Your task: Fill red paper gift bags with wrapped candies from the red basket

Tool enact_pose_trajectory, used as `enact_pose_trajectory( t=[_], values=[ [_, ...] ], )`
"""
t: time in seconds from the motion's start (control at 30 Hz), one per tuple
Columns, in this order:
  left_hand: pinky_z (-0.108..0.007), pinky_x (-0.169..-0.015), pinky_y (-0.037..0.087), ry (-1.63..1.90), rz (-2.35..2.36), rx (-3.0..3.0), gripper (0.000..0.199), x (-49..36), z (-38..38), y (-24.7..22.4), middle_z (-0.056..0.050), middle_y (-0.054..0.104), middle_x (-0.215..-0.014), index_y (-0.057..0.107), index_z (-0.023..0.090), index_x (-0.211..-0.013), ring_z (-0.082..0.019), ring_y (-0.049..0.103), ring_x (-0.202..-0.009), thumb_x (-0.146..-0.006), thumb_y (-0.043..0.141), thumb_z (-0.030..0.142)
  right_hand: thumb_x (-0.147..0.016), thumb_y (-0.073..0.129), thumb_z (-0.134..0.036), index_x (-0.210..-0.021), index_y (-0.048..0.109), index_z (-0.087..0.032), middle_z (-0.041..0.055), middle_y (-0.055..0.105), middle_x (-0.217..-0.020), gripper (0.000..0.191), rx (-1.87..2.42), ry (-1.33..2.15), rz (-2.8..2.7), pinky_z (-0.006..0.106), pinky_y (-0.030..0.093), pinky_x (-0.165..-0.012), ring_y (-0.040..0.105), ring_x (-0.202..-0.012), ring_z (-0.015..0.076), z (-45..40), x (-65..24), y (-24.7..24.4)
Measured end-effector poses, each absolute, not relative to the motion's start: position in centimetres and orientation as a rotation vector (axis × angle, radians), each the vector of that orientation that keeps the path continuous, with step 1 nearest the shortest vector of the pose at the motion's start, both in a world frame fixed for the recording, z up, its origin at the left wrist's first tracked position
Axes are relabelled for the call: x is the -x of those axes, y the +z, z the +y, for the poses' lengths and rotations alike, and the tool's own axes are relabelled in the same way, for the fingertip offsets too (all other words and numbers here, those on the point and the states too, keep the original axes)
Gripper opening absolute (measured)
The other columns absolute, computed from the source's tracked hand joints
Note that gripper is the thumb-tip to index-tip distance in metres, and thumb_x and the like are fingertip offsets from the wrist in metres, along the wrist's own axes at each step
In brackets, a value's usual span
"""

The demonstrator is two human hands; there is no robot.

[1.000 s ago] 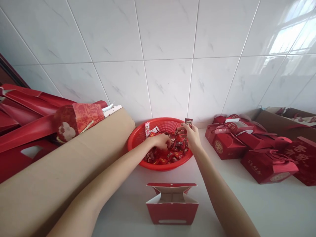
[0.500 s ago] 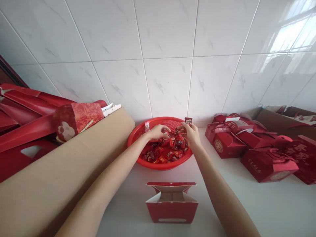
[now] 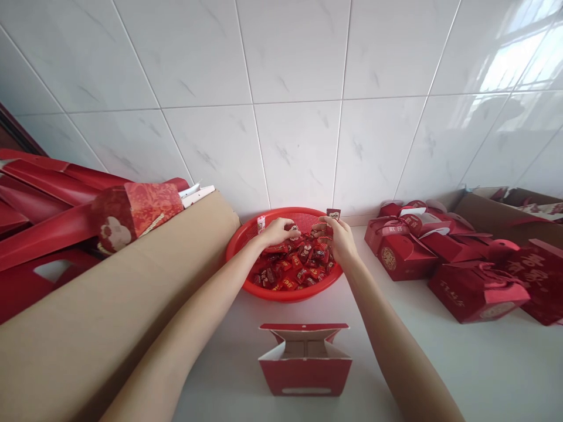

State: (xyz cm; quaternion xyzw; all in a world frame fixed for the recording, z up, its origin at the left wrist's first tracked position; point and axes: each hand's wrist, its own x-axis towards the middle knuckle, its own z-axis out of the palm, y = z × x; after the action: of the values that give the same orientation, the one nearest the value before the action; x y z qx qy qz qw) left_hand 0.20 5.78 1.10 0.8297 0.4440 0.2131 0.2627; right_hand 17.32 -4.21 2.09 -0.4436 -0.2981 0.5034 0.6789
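A red plastic basket (image 3: 285,296) with mesh sides stands against the wall and holds several wrapped candies (image 3: 288,283) in red and dark wrappers. Over its left half is my left hand (image 3: 278,231), its fingers closed on a small dark-wrapped candy (image 3: 294,231). At the right rim my right hand (image 3: 343,239) grips a dark red candy packet (image 3: 333,214), which sticks up above the fingers; the other fingers are spread over the pile. Nearer to me, a red gift box (image 3: 305,377) stands with its top flaps open and its pale inside showing.
On the left a long cardboard carton (image 3: 132,281) holds red folded boxes (image 3: 53,193). Closed red gift boxes (image 3: 398,249) stand grouped on the right, beside another cardboard box (image 3: 488,211). White tiles (image 3: 299,152) rise behind the basket.
My left hand has lifted slightly from the pile with the candy at its fingertips. The right hand keeps the packet in nearly the same place. The view has shifted slightly.
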Motion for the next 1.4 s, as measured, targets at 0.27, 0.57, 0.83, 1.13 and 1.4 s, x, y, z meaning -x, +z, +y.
enact_pose_trajectory(
  t=[0.27, 0.57, 0.83, 1.13, 1.4],
  values=[
    [-0.027, -0.072, 0.048, 0.180, 1.540, -2.350, 0.019, -0.1, 4.6, 2.1, -0.002, 0.074, -0.092, 0.072, 0.021, -0.089, -0.021, 0.067, -0.088, -0.072, 0.064, 0.017, -0.080, 0.066, -0.024, -0.075, 0.060, -0.019, 0.0026, 0.071, -0.065, 0.010, 1.013, 1.119, -0.687, 0.021, 0.046, -0.044, 0.059, -0.048, 0.0113, -4.2, -17.3, 2.0],
    [-0.033, -0.100, 0.046, 0.044, 0.688, -2.793, 0.045, -3.1, 2.1, 0.1, -0.008, 0.061, -0.129, 0.070, 0.027, -0.120, -0.027, 0.060, -0.115, -0.078, 0.074, 0.040, -0.077, 0.066, -0.029, -0.075, 0.058, -0.020, 0.0014, 0.069, -0.064, 0.012, 0.947, 1.001, -0.592, 0.022, 0.045, -0.045, 0.057, -0.047, 0.0113, -3.9, -17.6, 1.5],
    [-0.035, -0.091, 0.047, -0.306, 0.895, -3.001, 0.042, -4.0, 2.2, -0.2, -0.009, 0.062, -0.121, 0.071, 0.032, -0.120, -0.031, 0.059, -0.113, -0.079, 0.070, 0.023, -0.075, 0.067, -0.030, -0.074, 0.058, -0.020, 0.0024, 0.071, -0.067, 0.013, 0.954, 0.993, -0.608, 0.023, 0.045, -0.045, 0.060, -0.050, 0.0125, -3.9, -17.7, 1.5],
    [-0.031, -0.081, 0.051, -0.141, 1.403, -2.742, 0.038, -2.2, 3.7, 1.9, -0.007, 0.065, -0.123, 0.066, 0.032, -0.125, -0.028, 0.066, -0.105, -0.087, 0.064, 0.034, -0.075, 0.066, -0.026, -0.073, 0.059, -0.020, 0.0025, 0.071, -0.063, 0.009, 0.942, 1.005, -0.549, 0.022, 0.045, -0.043, 0.060, -0.048, 0.0132, -4.1, -17.5, 1.9],
    [-0.031, -0.083, 0.050, 0.212, 1.673, -2.480, 0.026, -0.5, 5.1, 1.8, -0.007, 0.072, -0.112, 0.072, 0.023, -0.098, -0.027, 0.066, -0.105, -0.073, 0.071, 0.016, -0.075, 0.066, -0.024, -0.070, 0.059, -0.019, 0.0012, 0.070, -0.061, 0.009, 0.909, 1.004, -0.525, 0.021, 0.043, -0.042, 0.056, -0.044, 0.0110, -4.1, -17.5, 1.9]
  ],
)
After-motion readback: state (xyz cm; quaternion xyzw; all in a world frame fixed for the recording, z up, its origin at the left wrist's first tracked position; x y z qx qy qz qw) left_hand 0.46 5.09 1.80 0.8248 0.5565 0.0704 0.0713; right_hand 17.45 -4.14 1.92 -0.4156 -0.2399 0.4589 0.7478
